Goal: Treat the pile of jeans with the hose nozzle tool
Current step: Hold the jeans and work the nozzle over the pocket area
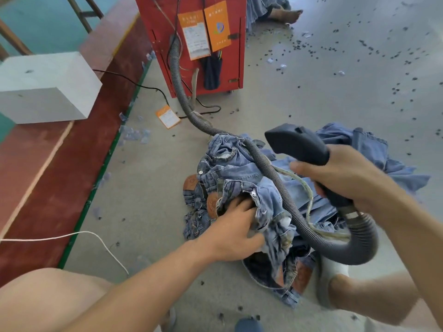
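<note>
A pile of blue jeans (230,168) lies on the grey floor in the middle of the view. My right hand (342,176) grips the handle of a dark grey hose nozzle tool (297,142), held above the pile with its head pointing left. A ribbed grey hose (271,173) loops from the handle across the jeans. My left hand (235,226) reaches into the pile, fingers tucked under a fold of denim near a zipper; the fingertips are hidden by the cloth.
The hose runs back to a red cabinet (230,56) with orange tags. A white block (48,87) sits on a red platform (48,176) at left. Black cables, a white cord (105,245) and small dark scraps lie on the floor. Another person's bare foot (285,15) shows at the top.
</note>
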{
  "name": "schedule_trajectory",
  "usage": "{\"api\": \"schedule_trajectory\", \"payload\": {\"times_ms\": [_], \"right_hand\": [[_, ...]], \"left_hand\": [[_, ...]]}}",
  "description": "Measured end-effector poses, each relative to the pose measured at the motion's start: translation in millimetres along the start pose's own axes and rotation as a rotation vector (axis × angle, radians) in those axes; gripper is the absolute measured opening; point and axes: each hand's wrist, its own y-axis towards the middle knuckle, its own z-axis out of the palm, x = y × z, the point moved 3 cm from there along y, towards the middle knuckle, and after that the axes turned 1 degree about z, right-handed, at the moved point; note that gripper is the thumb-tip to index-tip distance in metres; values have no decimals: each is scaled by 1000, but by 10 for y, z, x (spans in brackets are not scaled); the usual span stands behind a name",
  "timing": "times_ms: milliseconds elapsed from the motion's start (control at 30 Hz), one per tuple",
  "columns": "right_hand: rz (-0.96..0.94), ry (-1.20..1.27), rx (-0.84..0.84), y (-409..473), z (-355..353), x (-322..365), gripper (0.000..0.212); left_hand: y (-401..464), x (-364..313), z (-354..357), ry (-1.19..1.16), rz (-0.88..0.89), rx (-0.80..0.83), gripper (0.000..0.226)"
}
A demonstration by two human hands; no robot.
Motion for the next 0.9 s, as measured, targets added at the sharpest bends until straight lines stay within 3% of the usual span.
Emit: {"api": "schedule_trajectory", "payload": {"times_ms": [100, 167, 233, 333, 400, 467, 533, 600, 633, 667, 700, 800, 900], "right_hand": [[-62, -81, 8, -83, 375, 44, 56], [-119, -263, -46, -73, 574, 63, 58], [-129, -390, -76, -15, 660, 44, 52], [-56, -341, -110, 111, 590, -28, 36], [-13, -233, -165, 190, 455, -48, 35], [24, -100, -212, 254, 310, -49, 29], [58, 17, -209, 306, 205, -68, 24], [91, 84, -167, 348, 148, -96, 22], [103, 104, -138, 364, 132, -107, 22], [109, 121, -114, 376, 124, -115, 23], [107, 132, -105, 390, 109, -120, 23], [86, 85, -191, 460, -17, -152, 17], [84, 33, -266, 526, -150, -186, 20]], "left_hand": [[35, -200, 38, -12, 95, -17, 50], [94, -265, 16, -90, 49, 23, 51], [155, -263, -6, -100, 51, -13, 57], [162, -209, -8, -71, 61, -101, 54], [101, -101, -15, 21, 62, -283, 38], [4, 41, -21, 262, 9, -519, 25], [-62, 285, -65, 327, -253, -678, 42], [-68, 536, -93, 103, -478, -644, 45], [-29, 624, -122, -131, -498, -562, 32], [15, 699, -151, -394, -484, -465, 16], [31, 700, -214, -575, -464, -412, 20], [73, 628, -427, -979, -398, -273, 26], [109, 479, -506, -1225, -352, 0, 31]]}}
